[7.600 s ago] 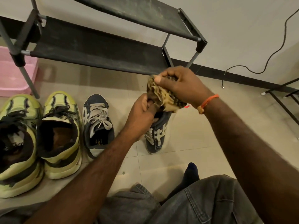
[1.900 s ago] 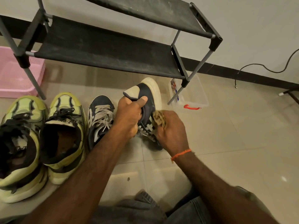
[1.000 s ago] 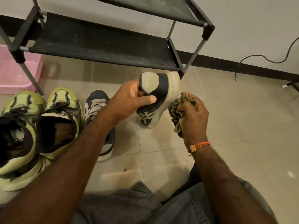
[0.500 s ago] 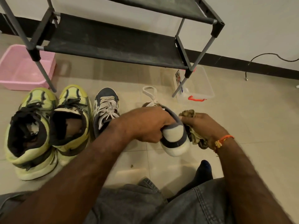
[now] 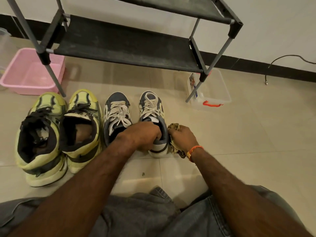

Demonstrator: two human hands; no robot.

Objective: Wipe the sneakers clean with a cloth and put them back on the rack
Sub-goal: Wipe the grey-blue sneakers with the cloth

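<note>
Two navy sneakers with white laces stand side by side on the tiled floor, toes toward the black shoe rack (image 5: 126, 47). My left hand (image 5: 143, 134) grips the heel collar of the right navy sneaker (image 5: 151, 108), fingers inside the opening. My right hand (image 5: 183, 137) holds a crumpled brown patterned cloth (image 5: 174, 146) against that sneaker's outer heel side. The left navy sneaker (image 5: 117, 113) sits untouched beside it. A pair of yellow-green sneakers (image 5: 82, 127) stands further left.
A pink plastic basin (image 5: 25, 74) sits at the left by the rack's leg. A clear plastic box (image 5: 212, 93) with an orange latch sits under the rack's right end. A black cable (image 5: 289, 59) runs along the wall at right. My jeans-clad knees fill the bottom.
The right navy sneaker was held up and turned sole-out, then heel toward me; now it stands upright on the floor beside its mate. The cloth hand followed down to its heel.
</note>
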